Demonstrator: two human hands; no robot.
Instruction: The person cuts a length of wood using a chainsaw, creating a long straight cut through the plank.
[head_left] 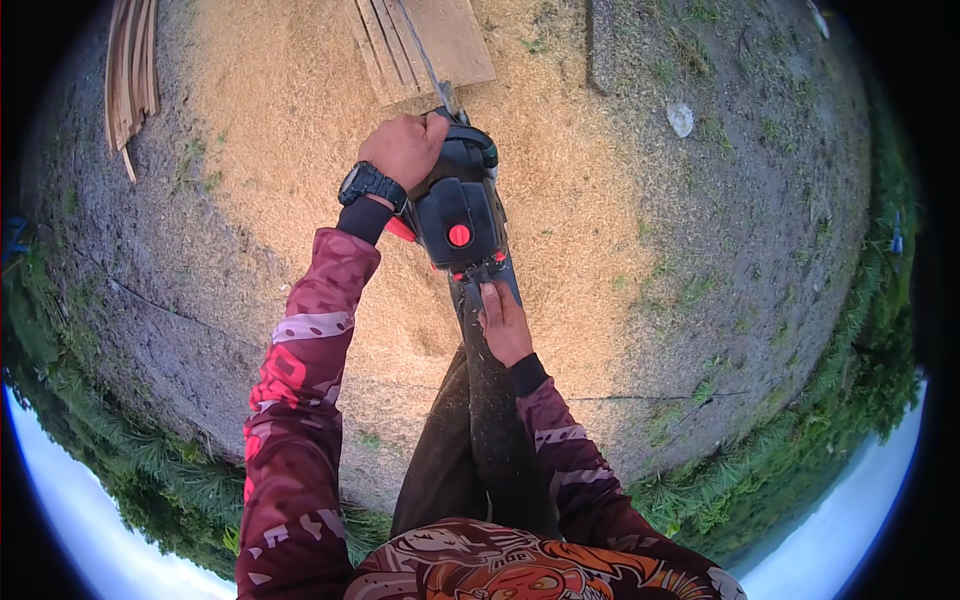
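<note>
Gripping a chainsaw with left hand round the front handle and right hand on the rear handle; aimed at a wooden slab ahead, already slit lengthwise at left, apparently uncut at right; guide bar depth hard to judge.

Chainsaw: smooth black plastic cover, metal bar. Boards: matt wood. Sleeves: smooth printed cloth. Trousers: matt cloth. Sawdust: rough.

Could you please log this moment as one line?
left hand: gripping front of black-and-red chainsaw; right hand: gripping its rear; slim metal bar: across brown wooden boards, contact unclear; ground: golden sawdust
</note>
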